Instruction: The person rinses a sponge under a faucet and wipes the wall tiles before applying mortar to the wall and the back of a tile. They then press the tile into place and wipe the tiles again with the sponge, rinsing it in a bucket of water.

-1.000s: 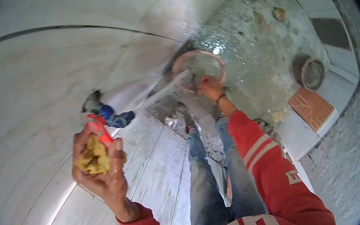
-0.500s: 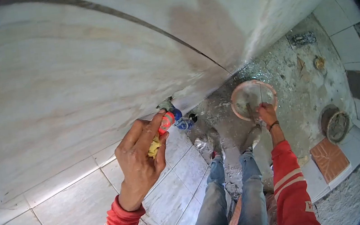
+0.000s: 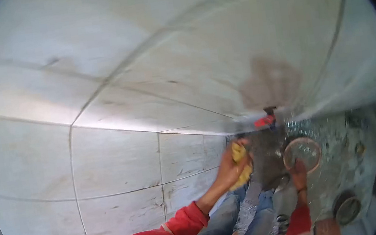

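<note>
My left hand (image 3: 227, 168) is closed around a crumpled yellow sponge (image 3: 243, 173), held in front of my jeans and away from the wall. My right hand (image 3: 299, 176) reaches over the near rim of a round, pinkish basin (image 3: 318, 150) with cloudy water in it. Its fingertips are blurred, so whether they grip anything does not show. A red and blue fitting (image 3: 264, 121), perhaps a tap, sticks out low on the wall beyond both hands.
Large pale tiles with brownish smears cover the wall (image 3: 182, 75) ahead and the tiled surface (image 3: 113, 160) on the left. The floor (image 3: 333, 141) around the basin is wet and dirty. A round bucket (image 3: 347, 208) and an orange-brown tile (image 3: 327, 231) lie at the lower right.
The view has swung left, showing more tiles. My left hand has drawn away from the red and blue fitting, still with the yellow sponge. My right hand stays at the basin.
</note>
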### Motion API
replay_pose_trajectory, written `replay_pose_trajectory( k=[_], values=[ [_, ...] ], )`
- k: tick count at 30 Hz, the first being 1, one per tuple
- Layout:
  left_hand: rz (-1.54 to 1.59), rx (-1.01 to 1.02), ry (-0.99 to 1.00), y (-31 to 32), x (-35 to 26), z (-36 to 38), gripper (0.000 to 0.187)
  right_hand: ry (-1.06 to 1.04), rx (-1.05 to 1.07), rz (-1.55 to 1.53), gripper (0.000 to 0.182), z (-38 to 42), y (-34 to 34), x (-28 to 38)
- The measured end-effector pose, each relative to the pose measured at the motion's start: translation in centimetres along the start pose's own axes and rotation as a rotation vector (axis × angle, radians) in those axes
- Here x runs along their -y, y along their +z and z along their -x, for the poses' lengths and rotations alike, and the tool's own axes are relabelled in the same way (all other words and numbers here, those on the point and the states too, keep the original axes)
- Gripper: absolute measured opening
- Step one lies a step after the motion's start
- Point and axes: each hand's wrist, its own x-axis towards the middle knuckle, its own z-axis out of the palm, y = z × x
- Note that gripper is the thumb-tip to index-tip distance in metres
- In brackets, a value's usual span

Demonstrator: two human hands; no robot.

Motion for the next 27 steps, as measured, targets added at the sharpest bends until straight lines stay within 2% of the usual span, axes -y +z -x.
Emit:
replay_pose_trajectory(
  k=[1,2,4,6,7,9,11,13,15,17,18,21,23,25,27],
  values=[
    [0.213,0.102,-0.19,-0.3,0.8,1.8,0.051,-0.083,0.199,-0.14,0.064,1.0,0.1,2.1],
    [0.18,0.14,-0.142,-0.4,2.9,3.1,0.056,0.267,0.302,-0.986,0.067,2.7,-1.9,10.7],
    [0.173,0.171,-0.072,-0.6,3.0,4.9,0.06,0.226,0.587,-1.113,0.071,4.0,-7.4,26.7],
    [-0.162,0.323,-0.133,-1.7,0.1,7.2,0.066,-0.081,0.584,-0.907,0.073,5.3,-7.8,34.5],
    [-0.134,0.33,-0.108,-2.5,-1.2,7.9,0.066,-0.093,0.58,-0.872,0.073,5.7,-8.5,36.8],
    [0.022,0.334,-0.075,-4.7,-3.5,8.9,0.073,-0.044,0.499,-0.647,0.072,6.6,-10.0,41.2],
    [0.17,0.378,-0.062,-6.9,-4.9,9.9,0.078,0.001,0.467,-0.649,0.068,6.7,-12.2,45.3],
    [0.257,0.336,0.036,-9.5,-7.0,10.4,0.077,0.081,0.611,-0.893,0.064,6.7,-13.1,48.2],
    [0.319,0.366,0.067,-12.0,-8.0,10.4,0.077,0.022,0.527,-0.773,0.063,6.4,-13.5,51.7],
    [0.375,0.393,0.076,-13.9,-9.1,11.7,0.076,-0.042,0.572,-0.717,0.066,6.7,-14.1,55.4],
    [0.457,0.37,0.086,-14.9,-10.4,12.1,0.072,-0.037,0.527,-0.713,0.066,6.7,-13.9,56.5],
    [0.604,0.358,0.051,-16.8,-14.5,13.4,0.062,-0.124,0.453,-0.814,0.066,7.2,-12.6,59.2],
    [0.674,0.355,0.009,-18.1,-15.4,14.0,0.056,-0.061,0.502,-1.081,0.064,7.6,-12.6,61.0],
    [0.734,0.318,0.064,-19.3,-15.0,13.5,0.047,-0.026,0.465,-1.066,0.061,7.1,-11.5,60.4],
    [0.807,0.355,0.084,-20.3,-14.0,13.3,0.045,0.185,0.551,-1.225,0.053,7.1,-11.6,61.3]
  ],
)
